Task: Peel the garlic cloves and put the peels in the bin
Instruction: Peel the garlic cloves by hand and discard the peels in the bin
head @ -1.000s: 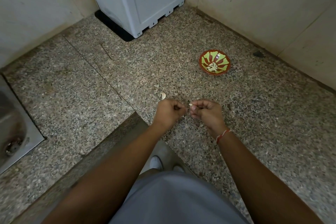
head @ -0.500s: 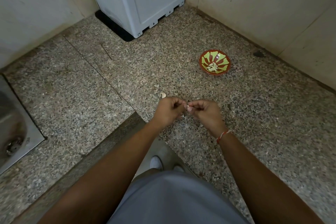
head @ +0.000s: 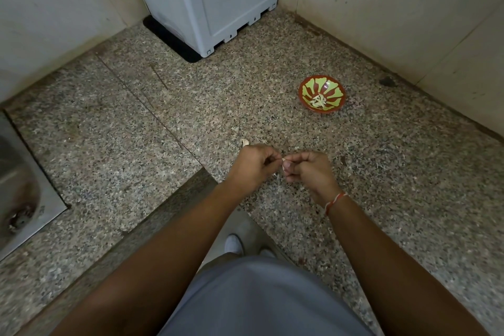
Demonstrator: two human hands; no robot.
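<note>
Above the speckled granite counter (head: 381, 199), near side of the round red-and-green bowl (head: 322, 93) holding pale peeled cloves, right hand (head: 309, 170) pinches a garlic clove (head: 284, 167) while left hand (head: 253, 165) pinches its papery peel.

Both your forearms reach fwd & converge, hands close together at centre. L hand (head: 255, 163): fingers curled, thumb + index pinched at the tip. R hand (head: 308, 169): fingers curled inward, knuckles up, red thread band at wrist. Fingertips of the two nearly touching.
</note>
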